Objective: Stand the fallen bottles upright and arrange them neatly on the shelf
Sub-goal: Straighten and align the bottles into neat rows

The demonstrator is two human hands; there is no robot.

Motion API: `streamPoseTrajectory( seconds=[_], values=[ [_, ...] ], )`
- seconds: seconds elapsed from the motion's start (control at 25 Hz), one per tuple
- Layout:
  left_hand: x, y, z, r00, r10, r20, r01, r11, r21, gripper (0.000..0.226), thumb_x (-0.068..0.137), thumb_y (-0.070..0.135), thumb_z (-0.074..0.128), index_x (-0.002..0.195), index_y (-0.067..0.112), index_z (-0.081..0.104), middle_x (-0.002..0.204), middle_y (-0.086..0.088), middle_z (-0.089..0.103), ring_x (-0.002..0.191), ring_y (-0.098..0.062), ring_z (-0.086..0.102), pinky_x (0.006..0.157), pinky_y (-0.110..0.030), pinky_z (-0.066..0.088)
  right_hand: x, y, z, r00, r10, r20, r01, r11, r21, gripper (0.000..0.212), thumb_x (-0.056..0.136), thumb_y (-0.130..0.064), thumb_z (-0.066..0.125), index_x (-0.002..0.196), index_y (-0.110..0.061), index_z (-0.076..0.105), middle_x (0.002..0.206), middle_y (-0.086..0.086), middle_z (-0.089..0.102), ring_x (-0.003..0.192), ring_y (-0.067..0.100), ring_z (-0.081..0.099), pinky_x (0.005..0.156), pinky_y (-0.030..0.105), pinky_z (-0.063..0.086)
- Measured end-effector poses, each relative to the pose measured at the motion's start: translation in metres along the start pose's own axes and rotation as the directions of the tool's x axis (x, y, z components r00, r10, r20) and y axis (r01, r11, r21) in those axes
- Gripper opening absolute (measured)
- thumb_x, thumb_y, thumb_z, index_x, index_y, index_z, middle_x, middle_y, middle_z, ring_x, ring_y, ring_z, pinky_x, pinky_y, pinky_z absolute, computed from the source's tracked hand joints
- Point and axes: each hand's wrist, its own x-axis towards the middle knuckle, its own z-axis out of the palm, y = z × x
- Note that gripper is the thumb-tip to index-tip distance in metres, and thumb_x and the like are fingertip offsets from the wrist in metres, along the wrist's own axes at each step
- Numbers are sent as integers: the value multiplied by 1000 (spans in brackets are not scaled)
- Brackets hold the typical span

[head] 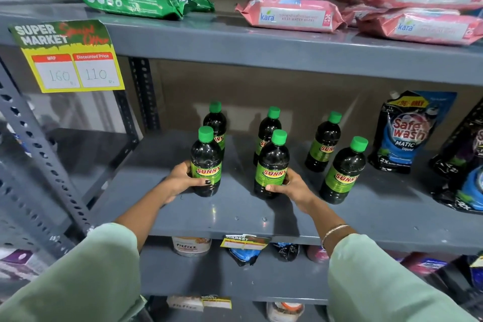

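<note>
Several dark bottles with green caps and green SUNNY labels stand upright on the grey middle shelf (235, 214), in a front row and a back row. My left hand (183, 180) grips the front left bottle (206, 157) around its lower body. My right hand (288, 185) wraps the lower part of the front middle bottle (272, 162). The front right bottle (343, 172) stands free. Behind are the back left bottle (214, 123), back middle bottle (267, 128) and back right bottle (324, 141). None lies on its side.
Blue Safe Wash pouches (405, 133) and dark pouches (465, 170) fill the shelf's right end. Green and pink wipe packs (292, 12) lie on the shelf above. A yellow price tag (75, 60) hangs at upper left. A perforated upright post (44, 165) stands left.
</note>
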Motion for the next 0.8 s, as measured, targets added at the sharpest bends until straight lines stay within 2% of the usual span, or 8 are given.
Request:
streamPoseTrajectory(
  seconds=[0.08, 0.2, 0.28, 0.44, 0.64, 0.8],
  values=[
    [-2, 0, 1, 1000, 9, -7, -9, 1000, -7, 48, 71, -9, 68, 112, 8, 49, 109, -14, 60, 102, -28, 57, 84, -41, 49, -1, -1, 0, 1000, -12, 7, 12, 1000, -2, 46, 67, 9, 72, 101, -17, 57, 105, 10, 64, 92, 16, 61, 84, 23, 49],
    [-9, 0, 2, 1000, 3, -2, -3, 999, -39, 44, 71, -11, 67, 104, 12, 50, 110, -14, 60, 104, -30, 57, 89, -47, 49, -5, 2, 0, 1000, -8, 15, 9, 1000, -11, 50, 66, 7, 74, 109, -11, 57, 110, 13, 64, 102, 24, 59, 98, 37, 46],
    [-16, -2, 3, 1000, 4, 2, -4, 999, -38, 43, 71, -11, 68, 103, 13, 51, 110, -14, 60, 105, -30, 57, 89, -47, 49, -12, 3, 2, 1000, -8, 15, 8, 1000, -17, 47, 66, 6, 75, 104, -18, 59, 113, 14, 64, 108, 27, 58, 101, 40, 44],
    [-36, -8, 3, 1000, 11, 19, -11, 1000, -8, 43, 70, -9, 68, 104, 13, 52, 110, -15, 61, 105, -31, 57, 90, -48, 49, -35, 4, 4, 998, -10, 55, 11, 1000, -26, 47, 67, 5, 74, 99, -26, 58, 117, 15, 63, 114, 28, 55, 104, 41, 42],
    [-50, -13, 3, 999, 36, 32, -36, 999, 0, 41, 70, -10, 68, 94, 21, 54, 98, -5, 64, 105, -31, 57, 93, -51, 47, -56, 2, 4, 995, -1, 104, 6, 999, -50, 45, 69, 5, 72, 99, -23, 57, 122, 19, 60, 111, 26, 56, 102, 38, 42],
    [-49, -13, 3, 998, 50, 25, -50, 999, -2, 41, 70, -9, 69, 93, 21, 53, 100, -8, 63, 104, -30, 58, 92, -50, 48, -61, 1, 5, 994, 16, 110, -11, 999, -46, 45, 69, 5, 72, 100, -23, 55, 118, 14, 60, 109, 24, 56, 101, 36, 42]
  ],
)
